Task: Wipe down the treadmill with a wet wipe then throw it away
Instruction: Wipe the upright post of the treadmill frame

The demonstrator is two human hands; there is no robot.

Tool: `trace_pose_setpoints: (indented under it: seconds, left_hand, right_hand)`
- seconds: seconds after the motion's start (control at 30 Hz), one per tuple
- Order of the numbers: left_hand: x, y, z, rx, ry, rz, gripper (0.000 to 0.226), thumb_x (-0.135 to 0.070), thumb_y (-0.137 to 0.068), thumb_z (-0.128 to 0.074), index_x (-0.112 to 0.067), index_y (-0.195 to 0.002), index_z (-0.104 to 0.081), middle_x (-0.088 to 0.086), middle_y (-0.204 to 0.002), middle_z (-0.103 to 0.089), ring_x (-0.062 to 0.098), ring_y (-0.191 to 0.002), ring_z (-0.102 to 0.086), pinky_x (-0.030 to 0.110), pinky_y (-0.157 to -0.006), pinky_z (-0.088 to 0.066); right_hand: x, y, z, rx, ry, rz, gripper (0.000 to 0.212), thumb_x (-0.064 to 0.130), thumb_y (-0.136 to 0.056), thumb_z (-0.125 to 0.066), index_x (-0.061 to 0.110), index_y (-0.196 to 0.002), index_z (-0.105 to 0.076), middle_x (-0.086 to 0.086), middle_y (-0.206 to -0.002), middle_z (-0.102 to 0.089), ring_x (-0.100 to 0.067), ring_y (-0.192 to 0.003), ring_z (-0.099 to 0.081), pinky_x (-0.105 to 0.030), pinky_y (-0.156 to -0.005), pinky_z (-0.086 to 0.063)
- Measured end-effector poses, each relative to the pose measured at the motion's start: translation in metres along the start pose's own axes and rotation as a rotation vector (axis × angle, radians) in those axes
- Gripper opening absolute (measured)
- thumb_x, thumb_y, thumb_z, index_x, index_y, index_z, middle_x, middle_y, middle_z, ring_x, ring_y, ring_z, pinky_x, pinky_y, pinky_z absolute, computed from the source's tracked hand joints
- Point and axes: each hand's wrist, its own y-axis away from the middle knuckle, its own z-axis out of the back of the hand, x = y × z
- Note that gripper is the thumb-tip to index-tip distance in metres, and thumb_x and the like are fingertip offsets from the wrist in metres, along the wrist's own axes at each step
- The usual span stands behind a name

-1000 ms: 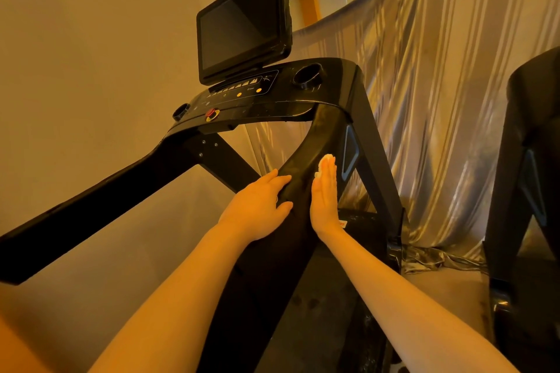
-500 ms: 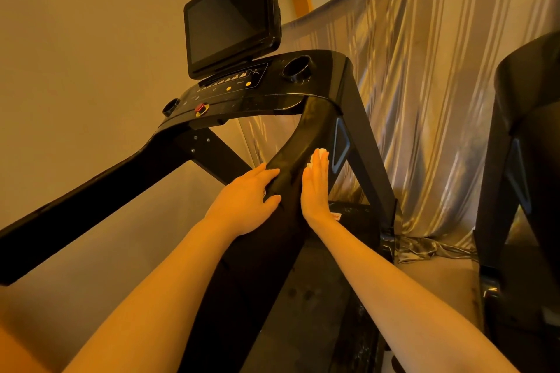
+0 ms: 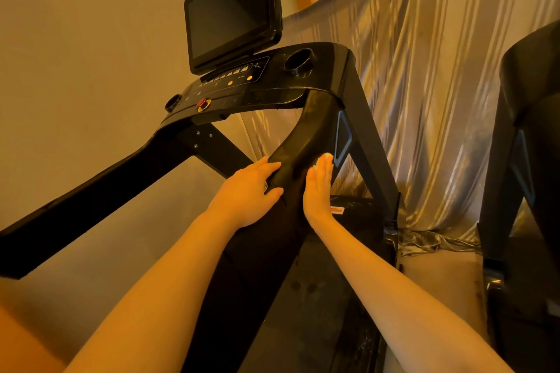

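Against the plain wall on the left, the treadmill's left handrail (image 3: 100,191) runs down and out of view as a long black bar. Above it sits the console (image 3: 242,94) with a red stop button (image 3: 203,104), two orange buttons and a cup holder (image 3: 298,62) on its right end; a dark screen (image 3: 231,13) stands tilted over the panel.

The person's left hand (image 3: 247,194) rests on the left side of the right handrail (image 3: 298,157), fingers laid fairly straight along the black padding and the thumb spread across its top, so it lies relaxed on the rail more than it grips it. Just beside it, on the rail's right face, the right hand (image 3: 318,188) stands on edge with straight fingers pressed flat to the surface. The wet wipe (image 3: 325,158) is trapped between that palm and the rail; only a small white edge peeks past the fingertips. Both bare forearms reach up from the bottom of the view.

Farther right, a shiny striped curtain (image 3: 424,85) hangs behind the machine and bunches on the floor, and a second black machine (image 3: 527,160) stands at the far right edge
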Motion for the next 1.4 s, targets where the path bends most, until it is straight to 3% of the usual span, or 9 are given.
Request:
trace_pose_setpoints:
  seconds: [0.2,0.43,0.57,0.67,0.87,1.0,1.1,1.27,1.4]
  left_hand:
    - [0.0,-0.003,-0.002,-0.005,-0.003,0.007,0.059,-0.038,-0.098,-0.053,-0.032,-0.151,-0.028,-0.005,-0.161,-0.02,0.019,-0.144,-0.031,0.034,-0.113,-0.03]
    - [-0.001,0.0,-0.001,-0.004,-0.01,-0.001,0.058,-0.038,-0.099,-0.052,-0.032,-0.151,-0.028,-0.005,-0.161,-0.02,0.019,-0.143,-0.032,0.033,-0.112,-0.032]
    - [-0.001,-0.001,0.0,-0.008,0.004,0.0,0.058,-0.038,-0.098,-0.053,-0.032,-0.151,-0.029,-0.005,-0.161,-0.021,0.019,-0.142,-0.033,0.032,-0.111,-0.033]
    - [0.001,-0.002,-0.001,-0.001,0.017,0.002,0.058,-0.038,-0.098,-0.054,-0.032,-0.151,-0.03,-0.005,-0.161,-0.021,0.019,-0.143,-0.032,0.033,-0.112,-0.032]
    - [0.0,-0.001,-0.001,0.007,-0.015,-0.015,0.059,-0.038,-0.099,-0.051,-0.029,-0.152,-0.027,-0.002,-0.162,-0.019,0.02,-0.145,-0.028,0.034,-0.114,-0.029]
    - [0.002,0.004,0.006,0.098,-0.017,-0.016,0.063,-0.037,-0.1,-0.049,-0.027,-0.155,-0.019,0.0,-0.164,-0.01,0.022,-0.147,-0.023,0.034,-0.115,-0.025]
    - [0.007,0.016,0.011,0.143,0.01,0.016,0.063,-0.038,-0.101,-0.047,-0.027,-0.155,-0.017,0.001,-0.163,-0.011,0.023,-0.147,-0.021,0.035,-0.117,-0.021]
    - [0.012,0.049,0.016,0.129,-0.038,0.012,0.061,-0.037,-0.102,-0.046,-0.026,-0.155,-0.018,0.001,-0.163,-0.014,0.022,-0.145,-0.025,0.032,-0.114,-0.025]
    - [0.018,0.07,0.012,0.106,-0.019,0.025,0.06,-0.039,-0.101,-0.046,-0.03,-0.154,-0.019,-0.002,-0.163,-0.014,0.02,-0.144,-0.029,0.031,-0.112,-0.029]
  right_hand:
    - [0.003,0.01,-0.007,-0.004,-0.053,0.172,0.061,0.044,-0.103,-0.021,0.023,-0.155,0.003,0.006,-0.164,0.005,-0.008,-0.149,0.007,-0.029,-0.12,0.002]
    - [-0.016,0.011,0.0,-0.007,-0.064,-0.058,0.055,0.031,-0.108,-0.021,0.017,-0.154,0.006,0.001,-0.164,0.008,-0.015,-0.15,0.006,-0.033,-0.122,0.0]
    - [-0.009,0.009,-0.001,0.0,-0.051,-0.077,0.057,0.033,-0.107,-0.021,0.018,-0.154,0.007,0.002,-0.164,0.009,-0.015,-0.15,0.007,-0.031,-0.121,0.001]
    - [0.005,0.01,-0.006,0.002,-0.052,0.089,0.06,0.043,-0.104,-0.02,0.022,-0.154,0.007,0.005,-0.163,0.009,-0.011,-0.149,0.009,-0.031,-0.121,0.003]
    - [0.021,0.002,0.0,0.052,0.093,0.269,0.067,0.047,-0.099,-0.018,0.017,-0.156,-0.002,0.005,-0.164,0.004,-0.006,-0.148,0.009,-0.011,-0.113,0.007]
    - [0.024,-0.013,0.015,0.174,0.217,0.382,0.06,0.04,-0.103,-0.019,0.015,-0.155,-0.005,0.001,-0.163,0.0,-0.01,-0.149,0.008,-0.027,-0.12,0.004]
    - [0.037,-0.015,0.025,0.258,0.35,0.473,0.06,0.038,-0.101,-0.017,0.012,-0.155,-0.015,-0.002,-0.163,-0.01,-0.011,-0.149,0.003,-0.028,-0.121,0.0]
    - [0.058,0.018,0.007,0.259,0.292,0.599,0.06,0.043,-0.102,-0.019,0.01,-0.145,-0.043,-0.005,-0.153,-0.039,-0.017,-0.148,-0.021,-0.036,-0.122,-0.01]
    - [0.057,0.042,-0.003,0.225,0.207,0.653,0.072,0.056,-0.101,-0.013,0.01,-0.138,-0.053,-0.004,-0.146,-0.049,-0.014,-0.142,-0.033,-0.031,-0.121,-0.012]
